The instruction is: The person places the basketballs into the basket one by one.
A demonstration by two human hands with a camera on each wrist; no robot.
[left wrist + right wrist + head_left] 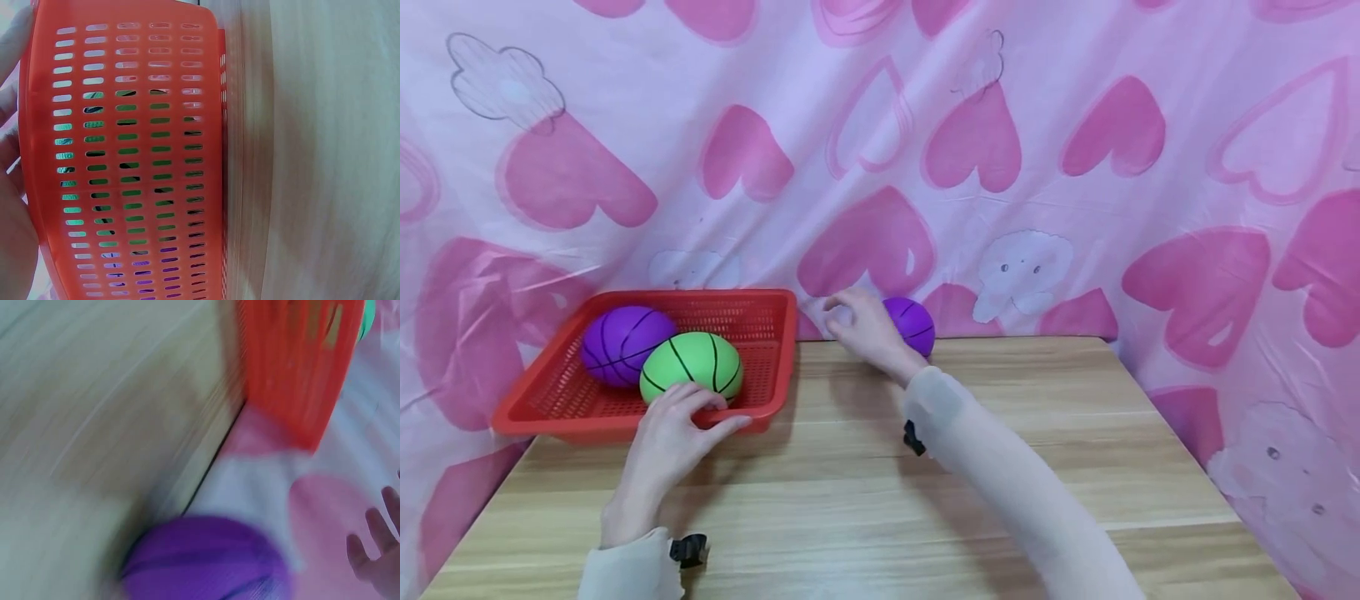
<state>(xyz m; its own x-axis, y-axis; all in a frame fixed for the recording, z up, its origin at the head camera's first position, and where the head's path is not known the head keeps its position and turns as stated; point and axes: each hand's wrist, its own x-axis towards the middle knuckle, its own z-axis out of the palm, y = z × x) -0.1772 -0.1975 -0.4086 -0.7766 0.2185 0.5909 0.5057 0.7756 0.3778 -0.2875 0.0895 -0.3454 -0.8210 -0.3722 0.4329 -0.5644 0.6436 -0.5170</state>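
Note:
At the near rim of a red plastic basket [781, 367], my left hand [673, 433] grips the edge, fingers over the inside and thumb along the outside. Inside lie a purple ball [617, 346] and a green ball [694, 365], both with black basketball lines. The left wrist view shows the basket's slotted wall [128, 150] up close, with green and purple behind the slots. My right hand [868, 329] is raised between the basket and another purple ball [913, 325], holding nothing. Its fingers [380, 531] are spread in the right wrist view, apart from that ball [206, 562].
A wooden table [1000, 433] carries the basket on its left side and the loose purple ball at its back edge. Behind it hangs a pink cloth [1045, 208] printed with hearts, reaching down past the table's edges.

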